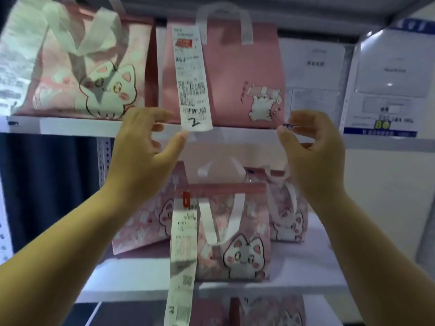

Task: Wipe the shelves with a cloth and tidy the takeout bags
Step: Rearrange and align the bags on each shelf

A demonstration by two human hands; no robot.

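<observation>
A plain pink takeout bag (pixel 226 74) with a long receipt (pixel 191 78) stands upright on the upper shelf (pixel 77 127). My left hand (pixel 143 151) is raised just below its left bottom corner, fingers relaxed, thumb near the receipt's lower end. My right hand (pixel 313 149) hovers by the bag's right bottom corner with fingers loosely curled, holding nothing. A cat-print pink bag (pixel 89 67) stands to the left on the same shelf. On the middle shelf (pixel 306 274) stand three cat-print bags; the front one (pixel 233 231) carries a hanging receipt (pixel 182 255). No cloth is in view.
Papers in plastic sleeves (pixel 386 78) hang on the wall to the right of the upper shelf. A perforated metal upright (pixel 103 156) runs down the left side. More pink bags (pixel 263 311) show on the lowest shelf.
</observation>
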